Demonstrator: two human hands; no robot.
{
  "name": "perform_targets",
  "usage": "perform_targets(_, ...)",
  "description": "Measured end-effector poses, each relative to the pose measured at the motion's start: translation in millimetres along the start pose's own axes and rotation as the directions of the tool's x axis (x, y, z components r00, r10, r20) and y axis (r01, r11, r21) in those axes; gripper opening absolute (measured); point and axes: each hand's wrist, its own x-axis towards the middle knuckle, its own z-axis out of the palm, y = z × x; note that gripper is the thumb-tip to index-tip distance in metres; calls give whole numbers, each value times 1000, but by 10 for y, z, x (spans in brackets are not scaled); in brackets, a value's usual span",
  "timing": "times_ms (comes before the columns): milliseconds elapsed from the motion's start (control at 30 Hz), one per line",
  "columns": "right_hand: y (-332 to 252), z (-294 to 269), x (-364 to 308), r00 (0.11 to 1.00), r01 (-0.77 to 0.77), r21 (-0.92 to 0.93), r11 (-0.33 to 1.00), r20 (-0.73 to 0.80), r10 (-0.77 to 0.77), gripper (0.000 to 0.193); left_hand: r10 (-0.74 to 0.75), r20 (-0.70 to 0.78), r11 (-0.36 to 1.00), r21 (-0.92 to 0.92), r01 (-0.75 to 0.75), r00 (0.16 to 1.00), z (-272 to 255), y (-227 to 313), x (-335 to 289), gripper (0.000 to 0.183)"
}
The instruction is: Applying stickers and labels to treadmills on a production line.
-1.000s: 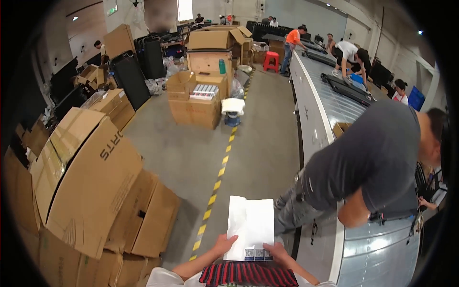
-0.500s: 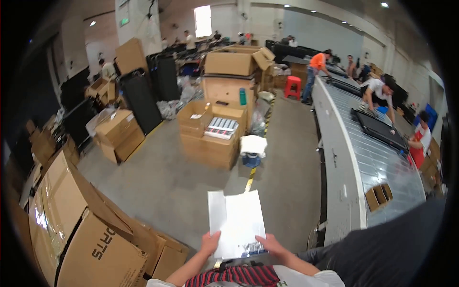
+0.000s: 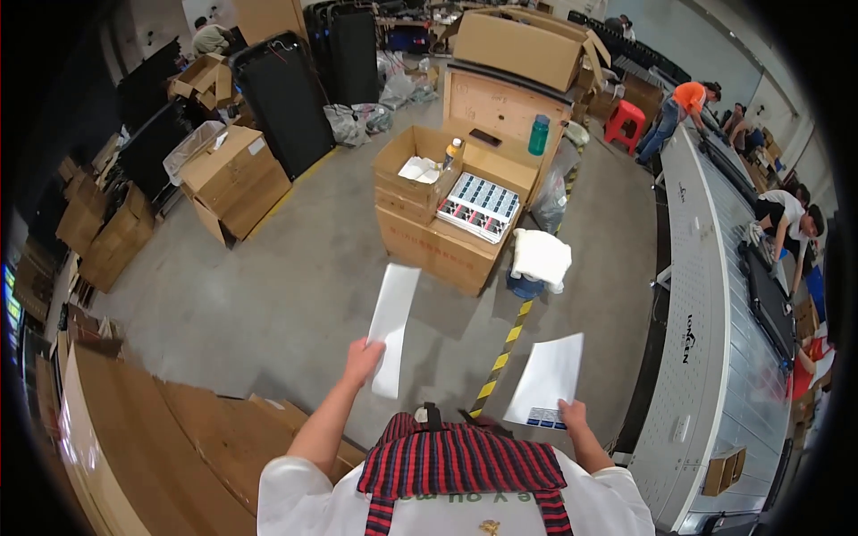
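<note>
My left hand [image 3: 362, 360] grips a narrow white paper strip [image 3: 396, 326] by its lower left edge. Off to the right, my right hand [image 3: 574, 416] is closed on the lower right corner of a wider white sheet [image 3: 548, 377]. Blue printed blocks run along that sheet's bottom edge. The two pieces are well apart, both held over the floor. Ahead stands a large carton [image 3: 438, 253] bearing a stack of printed sheets [image 3: 481, 205] and a smaller open carton [image 3: 407, 189] with white paper inside.
A stool with a white cloth [image 3: 542, 257] stands right of the carton. Along the right runs a conveyor [image 3: 733, 295], where co-workers handle black panels. Big cartons [image 3: 116, 438] crowd the lower left. A teal bottle [image 3: 538, 134] and a red stool [image 3: 626, 125] are farther off.
Both hands were together at the white paper; now they are spread apart, each with its own piece. My view has turned left and down, bringing the carton with printed sheets nearer.
</note>
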Motion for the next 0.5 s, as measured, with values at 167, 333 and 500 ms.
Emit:
perform_targets(167,203,85,473,978,-171,-20,985,-122,167,33,79,86,997,3,-80,993,346,866,1443,26)
perform_targets(333,-402,401,1104,964,-265,-420,868,-95,249,39,82,37,996,-37,-81,996,636,1606,2866,30)
perform_targets(500,-1407,591,1936,968,-202,-156,967,-179,174,37,96,-73,982,172,-82,993,646,2232,4143,63)
